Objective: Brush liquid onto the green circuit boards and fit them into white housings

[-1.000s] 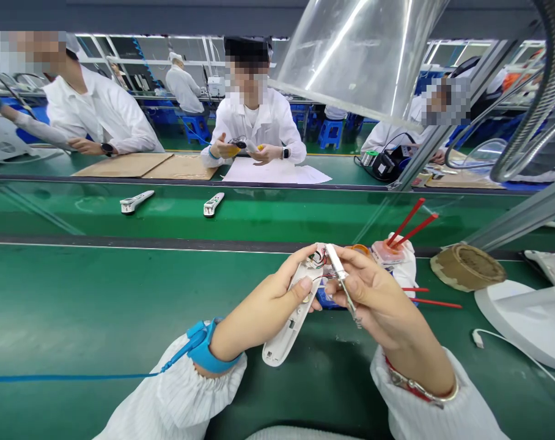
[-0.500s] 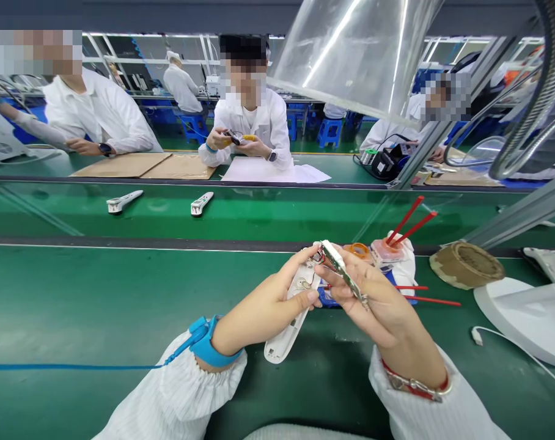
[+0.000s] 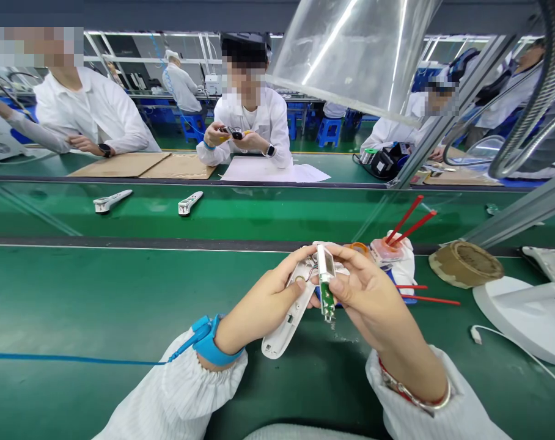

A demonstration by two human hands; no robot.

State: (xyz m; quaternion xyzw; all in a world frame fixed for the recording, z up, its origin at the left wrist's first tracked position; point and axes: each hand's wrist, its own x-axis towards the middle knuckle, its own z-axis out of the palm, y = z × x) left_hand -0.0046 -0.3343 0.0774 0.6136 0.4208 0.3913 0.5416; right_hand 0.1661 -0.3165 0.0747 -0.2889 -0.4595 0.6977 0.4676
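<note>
My left hand [image 3: 263, 305] grips a long white plastic housing [image 3: 284, 327] that slants down toward me, its open top showing a round part and thin wires. My right hand [image 3: 367, 296] pinches a narrow green circuit board [image 3: 326, 284] with a white display block on its upper end, held nearly upright beside the housing's top. Thin wires run between the board and the housing. A blue wrist strap [image 3: 206, 345] with a blue cord circles my left wrist. Both hands hover over the green bench mat [image 3: 98, 299].
Behind my hands stand an orange tape roll [image 3: 360, 249], a small dish with red sticks [image 3: 408, 226] and a brown tape roll [image 3: 463, 264]. A white lamp base [image 3: 520, 318] is at right. Two white housings [image 3: 110, 200] lie on the green belt. Other people in white coats work across it.
My right hand has turned the circuit board from a slant to nearly upright and brought it closer to the housing's top. The two housings on the belt have drifted left.
</note>
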